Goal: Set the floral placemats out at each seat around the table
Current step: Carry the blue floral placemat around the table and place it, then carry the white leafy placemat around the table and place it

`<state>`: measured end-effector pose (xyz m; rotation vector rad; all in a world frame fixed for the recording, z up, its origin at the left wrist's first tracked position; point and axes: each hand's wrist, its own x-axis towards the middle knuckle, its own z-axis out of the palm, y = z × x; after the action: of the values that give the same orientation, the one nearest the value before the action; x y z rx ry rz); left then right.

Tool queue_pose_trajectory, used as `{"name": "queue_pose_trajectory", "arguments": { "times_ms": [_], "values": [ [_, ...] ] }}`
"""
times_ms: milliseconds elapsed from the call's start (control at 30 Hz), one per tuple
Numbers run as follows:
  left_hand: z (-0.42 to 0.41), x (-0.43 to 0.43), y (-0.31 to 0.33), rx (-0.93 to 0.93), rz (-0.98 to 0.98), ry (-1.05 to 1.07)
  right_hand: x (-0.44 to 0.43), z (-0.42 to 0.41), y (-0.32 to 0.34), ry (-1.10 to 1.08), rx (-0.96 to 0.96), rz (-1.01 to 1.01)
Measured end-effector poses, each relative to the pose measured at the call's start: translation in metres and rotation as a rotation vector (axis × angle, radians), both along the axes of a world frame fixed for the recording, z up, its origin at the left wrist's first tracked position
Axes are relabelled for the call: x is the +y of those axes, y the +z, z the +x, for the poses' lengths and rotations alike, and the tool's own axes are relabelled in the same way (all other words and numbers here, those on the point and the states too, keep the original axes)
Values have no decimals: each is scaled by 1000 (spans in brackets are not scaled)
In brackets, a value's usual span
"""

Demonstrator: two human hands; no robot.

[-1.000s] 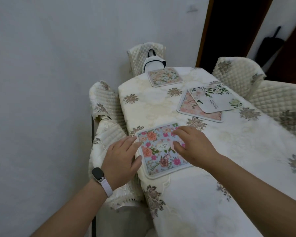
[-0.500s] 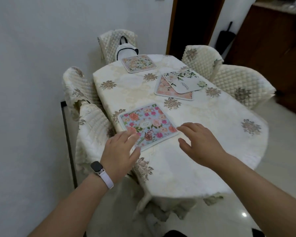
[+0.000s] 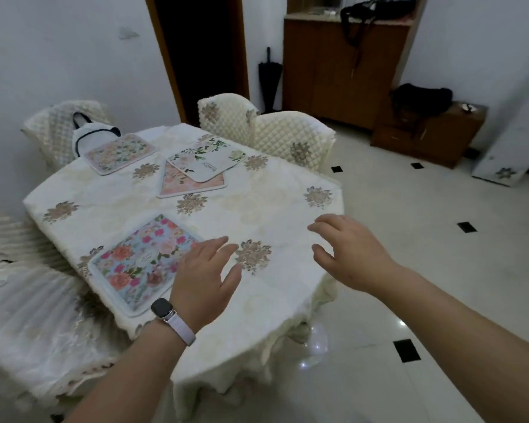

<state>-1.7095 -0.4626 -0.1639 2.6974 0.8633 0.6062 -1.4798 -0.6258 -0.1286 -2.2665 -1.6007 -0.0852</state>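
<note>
Floral placemats lie at several spots on the cloth-covered counter point(image 3: 275, 206). The blue placemat point(image 3: 138, 261), crowded with pink and orange roses, sits flat at the counter's 8 o'clock edge, beside a quilted chair point(image 3: 28, 288). At 11 o'clock a pale placemat point(image 3: 119, 152) rests before another chair that carries a white bag point(image 3: 92, 137). Near the centre, toward 12 o'clock, a white leafy placemat point(image 3: 206, 160) overlaps a pink placemat point(image 3: 180, 184), its corner lying across the pink one's upper part.

The left hand point(image 3: 206, 282), a watch point(image 3: 162, 308) on its wrist, is over the counter at 6 o'clock, its grip spread and empty, fingers just beside the blue placemat's right edge. The right hand point(image 3: 348, 251) is over the counter's 4 o'clock edge, grip likewise spread, holding nothing, well apart from every placemat.

Two more quilted chairs point(image 3: 275, 132) stand at 1 o'clock.
</note>
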Motion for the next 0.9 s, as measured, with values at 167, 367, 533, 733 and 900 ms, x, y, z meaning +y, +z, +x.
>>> {"name": "queue_pose_trajectory", "arguments": {
  "times_ms": [167,367,533,733,900],
  "values": [
    [127,-56,-7,7,11,-120,-82,106,1,-121,54,41],
    [280,-126,-8,30,33,-258,-174,231,3,-267,87,70],
    [374,-159,-6,14,30,-341,-218,303,5,-333,106,70],
    [463,-161,-11,17,-9,-393,-225,379,-11,-387,157,64],
    [539,-129,-29,-4,-11,-411,-193,451,-27,-410,163,27]
  ]
}}
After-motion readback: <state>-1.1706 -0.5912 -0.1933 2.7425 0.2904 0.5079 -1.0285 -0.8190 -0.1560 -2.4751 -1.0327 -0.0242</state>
